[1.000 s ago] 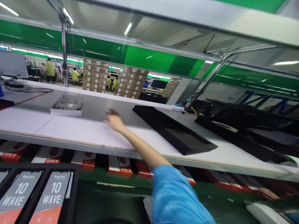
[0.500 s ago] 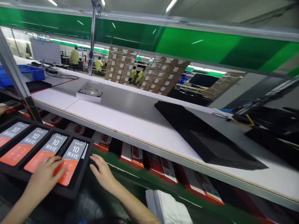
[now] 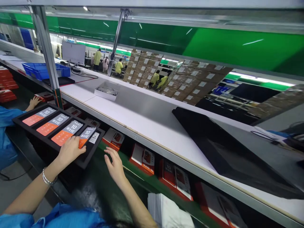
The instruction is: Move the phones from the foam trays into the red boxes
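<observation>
My left hand grips the near end of a phone with an orange and grey "10 WAVE" screen film, tilting it up out of the rightmost slot of a black tray. Three more such phones lie in the tray's other slots. My right hand hovers with fingers spread just right of the tray, above the green belt, holding nothing. A white barcode label shows beside the lifted phone.
A white shelf runs above the belt, carrying a small white box, a black flat tray and a blue bin. Red and white phone boxes line up under the shelf. Another person's hand rests at far left. White sheets lie by my right arm.
My right hand came down from the white shelf to beside the tray. My left hand went from resting flat on the rightmost phone to lifting its near end.
</observation>
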`<state>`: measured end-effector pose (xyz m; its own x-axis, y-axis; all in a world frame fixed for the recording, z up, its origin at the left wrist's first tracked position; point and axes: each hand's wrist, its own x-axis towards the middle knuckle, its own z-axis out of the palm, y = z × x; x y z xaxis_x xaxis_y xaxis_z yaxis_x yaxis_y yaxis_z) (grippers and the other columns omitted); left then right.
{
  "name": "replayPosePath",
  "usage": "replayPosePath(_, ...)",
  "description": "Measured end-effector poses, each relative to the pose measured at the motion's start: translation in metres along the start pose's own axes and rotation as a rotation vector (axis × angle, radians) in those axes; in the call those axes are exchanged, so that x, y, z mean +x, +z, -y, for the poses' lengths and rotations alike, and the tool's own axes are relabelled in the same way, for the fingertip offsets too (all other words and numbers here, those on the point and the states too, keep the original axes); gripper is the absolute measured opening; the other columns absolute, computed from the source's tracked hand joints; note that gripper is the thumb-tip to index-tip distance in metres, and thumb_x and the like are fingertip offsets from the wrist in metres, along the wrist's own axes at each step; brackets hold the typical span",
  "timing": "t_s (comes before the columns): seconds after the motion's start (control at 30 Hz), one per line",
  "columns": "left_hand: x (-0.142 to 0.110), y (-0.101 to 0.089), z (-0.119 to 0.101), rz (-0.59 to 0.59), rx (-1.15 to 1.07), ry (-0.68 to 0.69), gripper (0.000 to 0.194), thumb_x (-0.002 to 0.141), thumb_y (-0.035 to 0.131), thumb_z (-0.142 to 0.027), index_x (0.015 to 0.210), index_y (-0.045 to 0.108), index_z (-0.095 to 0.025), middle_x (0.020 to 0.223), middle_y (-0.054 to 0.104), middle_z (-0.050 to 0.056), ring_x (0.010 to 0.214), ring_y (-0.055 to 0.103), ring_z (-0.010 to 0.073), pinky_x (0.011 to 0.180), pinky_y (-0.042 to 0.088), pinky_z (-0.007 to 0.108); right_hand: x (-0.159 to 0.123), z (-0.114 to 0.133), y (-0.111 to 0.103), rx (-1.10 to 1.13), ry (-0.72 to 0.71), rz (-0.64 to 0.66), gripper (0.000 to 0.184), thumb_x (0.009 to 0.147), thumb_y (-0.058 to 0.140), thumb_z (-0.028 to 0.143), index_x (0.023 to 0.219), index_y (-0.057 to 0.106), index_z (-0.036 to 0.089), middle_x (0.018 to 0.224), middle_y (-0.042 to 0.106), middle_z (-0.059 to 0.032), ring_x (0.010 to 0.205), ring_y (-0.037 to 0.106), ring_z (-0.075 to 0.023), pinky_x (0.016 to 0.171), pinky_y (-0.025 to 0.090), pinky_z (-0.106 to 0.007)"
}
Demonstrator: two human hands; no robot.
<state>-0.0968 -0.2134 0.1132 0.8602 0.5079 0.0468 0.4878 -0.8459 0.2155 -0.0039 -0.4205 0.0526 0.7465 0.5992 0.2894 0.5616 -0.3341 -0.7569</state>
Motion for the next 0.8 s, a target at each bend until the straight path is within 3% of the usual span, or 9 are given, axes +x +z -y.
replayPosePath(0.1, -0.010, -0.003, 0.009, -0.131, -0.010, -0.048, 0.032, 0.088, 0.042, -0.042, 0.090, 0.059, -0.015, 0.094, 0.059, 0.007, 0.095, 0.055, 0.0206, 0.073, 0.040, 0.028, 0.022, 0.007, -0.003, -0.110, -0.114, 0.033, 0.029, 0.091, 0.040, 0.027, 0.107, 0.063, 0.018, 0.116, 0.060, -0.0073, 0.111, 0.052, -0.0167, 0.099, 0.041, -0.034)
replayPosePath(0.2, -0.020, 0.000, 0.018, -0.186, -0.062, -0.053, 0.031, 0.089, 0.042, -0.042, 0.088, 0.061, -0.017, 0.090, 0.060, 0.004, 0.092, 0.056, 0.0181, 0.073, 0.039, 0.027, 0.064, 0.023, 0.006, -0.341, -0.213, 0.226, 0.032, 0.091, 0.038, 0.023, 0.110, 0.063, 0.017, 0.112, 0.063, -0.0070, 0.107, 0.054, -0.0176, 0.097, 0.042, -0.035)
replayPosePath(0.3, -0.022, 0.000, 0.028, -0.159, -0.256, -0.097, 0.032, 0.086, 0.045, -0.046, 0.092, 0.063, -0.020, 0.092, 0.062, 0.001, 0.088, 0.057, 0.0158, 0.077, 0.039, 0.027, 0.098, 0.038, 0.029, -0.683, -0.237, 0.401, 0.035, 0.092, 0.037, 0.025, 0.105, 0.066, 0.011, 0.111, 0.063, -0.0142, 0.107, 0.051, -0.0253, 0.098, 0.037, -0.047)
replayPosePath(0.4, -0.017, -0.001, 0.037, -0.074, -0.498, -0.169, 0.037, 0.079, 0.049, -0.054, 0.086, 0.064, -0.021, 0.089, 0.064, -0.001, 0.083, 0.057, 0.0153, 0.076, 0.040, 0.027, 0.109, 0.047, 0.050, -0.893, -0.188, 0.453, 0.038, 0.090, 0.041, 0.028, 0.109, 0.063, 0.004, 0.118, 0.056, -0.0235, 0.112, 0.045, -0.0331, 0.101, 0.023, -0.064)
replayPosePath(0.53, -0.010, 0.000, 0.045, -0.020, -0.659, -0.241, 0.045, 0.071, 0.052, -0.062, 0.087, 0.065, -0.022, 0.086, 0.066, -0.002, 0.081, 0.059, 0.0173, 0.076, 0.042, 0.027, 0.105, 0.052, 0.056, -0.848, -0.088, 0.480, 0.042, 0.087, 0.046, 0.029, 0.119, 0.056, 0.002, 0.118, 0.053, -0.0250, 0.110, 0.045, -0.0338, 0.099, 0.022, -0.068)
replayPosePath(0.67, -0.008, 0.004, 0.048, -0.006, -0.663, -0.260, 0.051, 0.072, 0.048, -0.063, 0.094, 0.066, -0.021, 0.086, 0.068, 0.001, 0.076, 0.060, 0.0191, 0.073, 0.043, 0.028, 0.108, 0.057, 0.051, -0.750, 0.023, 0.459, 0.052, 0.083, 0.054, 0.039, 0.121, 0.053, 0.003, 0.120, 0.052, -0.0240, 0.114, 0.042, -0.0351, 0.101, 0.018, -0.069)
replayPosePath(0.8, -0.009, 0.007, 0.051, -0.062, -0.690, -0.300, 0.058, 0.073, 0.043, -0.066, 0.097, 0.066, -0.019, 0.088, 0.068, 0.004, 0.071, 0.060, 0.0196, 0.071, 0.044, 0.030, 0.113, 0.062, 0.057, -0.777, 0.041, 0.464, 0.048, 0.083, 0.053, 0.028, 0.123, 0.050, 0.001, 0.118, 0.054, -0.0246, 0.112, 0.046, -0.0343, 0.100, 0.018, -0.069)
